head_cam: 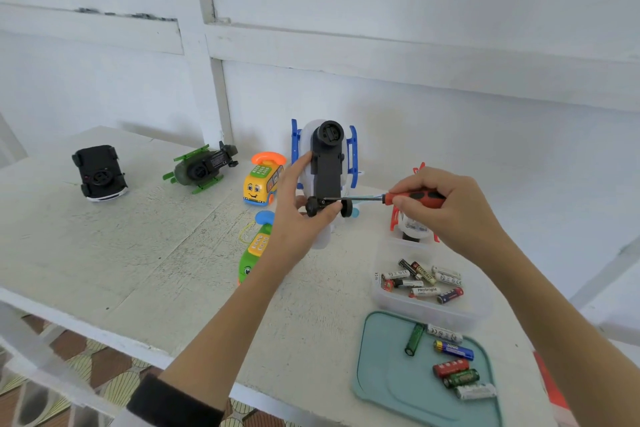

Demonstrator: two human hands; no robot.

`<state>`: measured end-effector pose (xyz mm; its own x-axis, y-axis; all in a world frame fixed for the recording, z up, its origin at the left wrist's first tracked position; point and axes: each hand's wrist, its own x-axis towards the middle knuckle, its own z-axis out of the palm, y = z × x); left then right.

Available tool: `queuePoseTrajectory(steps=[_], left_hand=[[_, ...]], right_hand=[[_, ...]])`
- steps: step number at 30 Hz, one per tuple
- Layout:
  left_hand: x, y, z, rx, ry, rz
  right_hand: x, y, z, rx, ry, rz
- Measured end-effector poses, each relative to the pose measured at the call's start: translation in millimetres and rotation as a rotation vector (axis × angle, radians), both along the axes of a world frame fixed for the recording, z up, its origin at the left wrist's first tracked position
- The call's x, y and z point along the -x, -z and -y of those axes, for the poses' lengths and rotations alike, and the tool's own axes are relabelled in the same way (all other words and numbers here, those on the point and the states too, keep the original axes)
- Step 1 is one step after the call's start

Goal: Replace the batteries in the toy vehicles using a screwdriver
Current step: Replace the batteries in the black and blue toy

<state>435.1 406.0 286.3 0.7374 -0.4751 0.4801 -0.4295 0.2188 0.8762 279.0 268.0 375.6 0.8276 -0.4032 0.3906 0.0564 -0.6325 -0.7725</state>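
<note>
My left hand grips a white and blue toy helicopter above the table, its black underside turned toward me. My right hand holds a screwdriver with a red and black handle. The shaft lies level and its tip touches a screw on the black underside, between two small black wheels. A clear tub at the right holds several batteries. More batteries lie on a teal lid in front of it.
On the white table lie an upturned black toy car, an upturned green helicopter, a yellow bus phone toy and a green phone toy. A red and white toy stands behind my right hand. A white wall runs close behind.
</note>
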Motion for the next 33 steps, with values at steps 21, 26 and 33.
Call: queuePoseTrajectory(steps=[21, 26, 33], left_hand=[[-3.8, 1.2, -3.5, 0.006, 0.001, -0.022], [-4.3, 0.8, -3.1, 0.007, -0.003, -0.009], [-6.8, 6.1, 0.3, -0.030, -0.032, 0.015]], right_hand=[[-6.7, -3.9, -4.0, 0.073, -0.004, 0.000], [-7.9, -4.9, -3.1, 0.096, -0.012, -0.009], [-9.9, -5.9, -2.3, 0.170, 0.004, 0.003]])
